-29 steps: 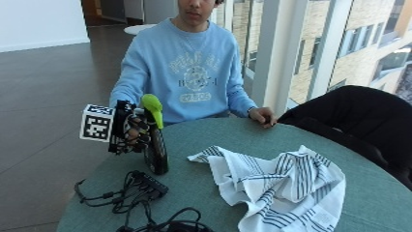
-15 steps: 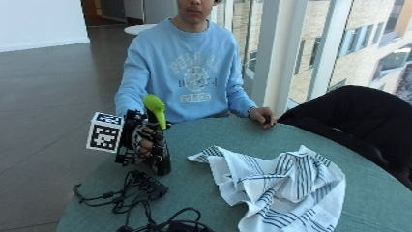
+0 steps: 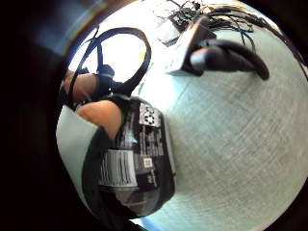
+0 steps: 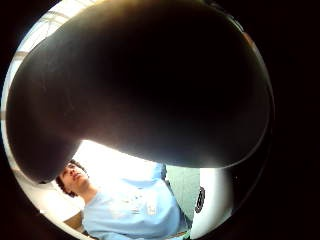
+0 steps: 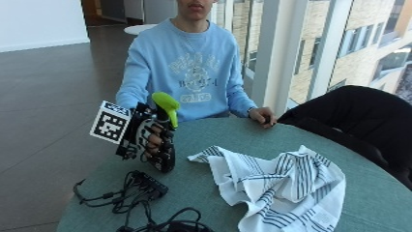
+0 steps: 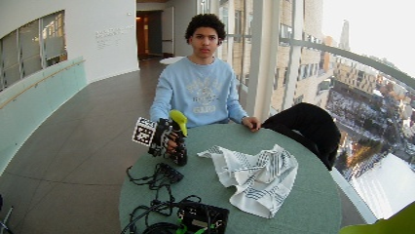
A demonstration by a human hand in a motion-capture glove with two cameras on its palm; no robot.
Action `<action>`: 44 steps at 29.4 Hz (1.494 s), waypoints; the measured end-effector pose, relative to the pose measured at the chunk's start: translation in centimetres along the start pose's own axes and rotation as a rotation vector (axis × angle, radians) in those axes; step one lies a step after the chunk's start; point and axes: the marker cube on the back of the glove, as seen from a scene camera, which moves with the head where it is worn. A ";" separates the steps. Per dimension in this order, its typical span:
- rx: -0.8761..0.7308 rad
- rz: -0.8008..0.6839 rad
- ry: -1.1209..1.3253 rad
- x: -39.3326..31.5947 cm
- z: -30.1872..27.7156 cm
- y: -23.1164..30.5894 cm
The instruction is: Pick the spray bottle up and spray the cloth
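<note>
- The spray bottle (image 5: 163, 133), dark-bodied with a lime-green trigger head, stood upright near the table's edge on the person's right-hand side; whether its base touched the top or sat just clear of it could not be told.
- The gloved right hand (image 5: 149, 137) had its fingers curled round the bottle's body, below the green head.
- The step in hand looked like the pick-up: grip made, spraying not yet begun.
- The next move would likely call for lifting the bottle, turning the nozzle toward the cloth and getting a finger onto the trigger.
- The striped white cloth (image 5: 277, 181) lay crumpled toward the middle of the table (image 5: 212, 203), apart from the bottle.
- A tangle of black cables (image 5: 132, 191) lay at the near edge, just beside the bottle.
- The bare left hand (image 5: 262, 117) rested at the far edge.
- Nothing stood between bottle and cloth; the cables could snag a low sweep.
</note>
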 end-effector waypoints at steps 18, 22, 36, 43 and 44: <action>-0.305 0.097 0.265 -8.9 3.4 -5.6; -0.368 0.133 0.288 -9.4 4.8 -6.5; -0.490 0.193 0.340 -9.7 6.5 -7.8; -0.509 0.216 0.349 -9.7 6.7 -7.8; -0.510 0.218 0.348 -9.6 6.8 -7.8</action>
